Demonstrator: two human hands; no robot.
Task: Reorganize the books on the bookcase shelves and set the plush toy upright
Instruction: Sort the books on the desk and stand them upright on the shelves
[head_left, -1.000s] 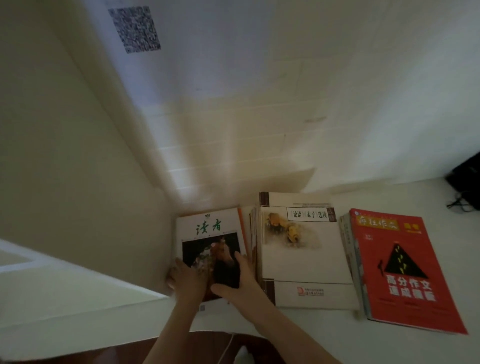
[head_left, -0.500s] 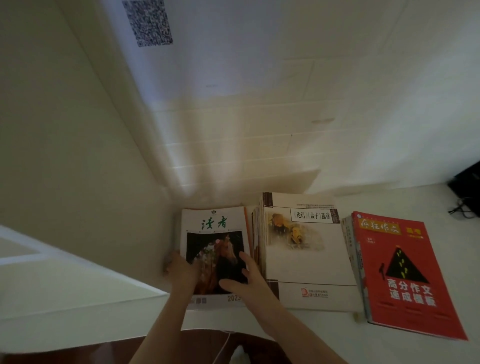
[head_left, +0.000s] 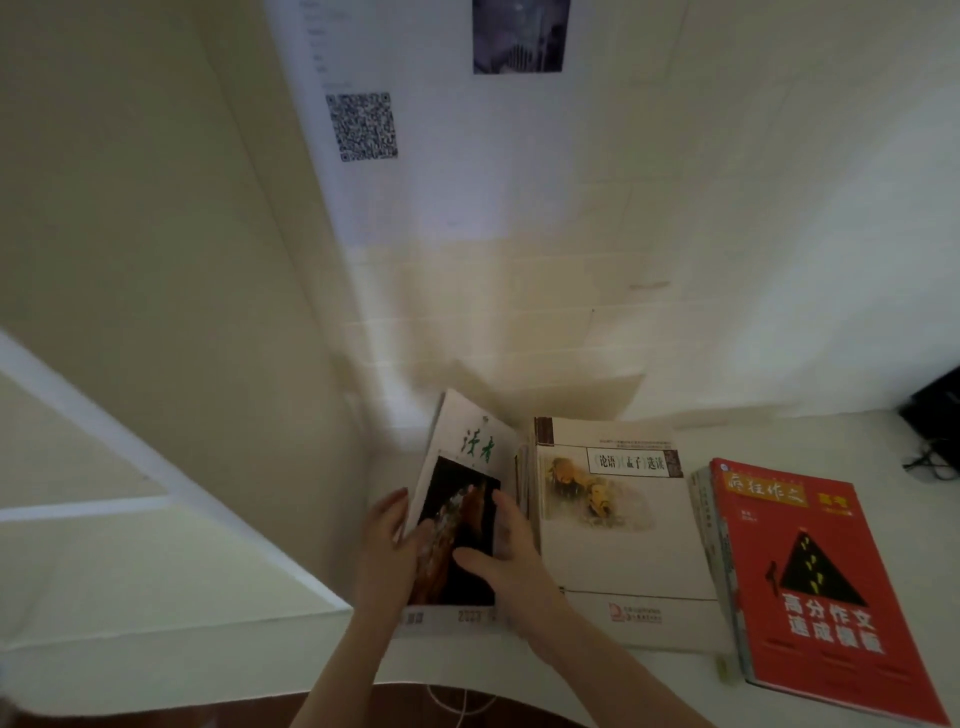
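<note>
A magazine with green characters and a dark cover picture (head_left: 462, 478) stands tilted on the white shelf top (head_left: 857, 431), its left edge lifted. My left hand (head_left: 387, 545) grips that left edge, fingers behind it and thumb on the cover. My right hand (head_left: 506, 551) grips the right edge. Beside it lies a stack topped by a cream book with two painted figures (head_left: 618, 525). Further right lies a stack topped by a red book with a black triangle (head_left: 810, 587). No plush toy is in view.
A cream side panel (head_left: 171, 286) rises on the left, close to the magazine. The back wall carries a sheet with a QR code (head_left: 362, 126). A black object with cables (head_left: 935, 415) sits at the far right. A white cord (head_left: 457, 706) hangs below the shelf edge.
The magazine lay flat a second ago; both hands have now tipped its left edge up off the pile. The camera has tilted up, showing more wall.
</note>
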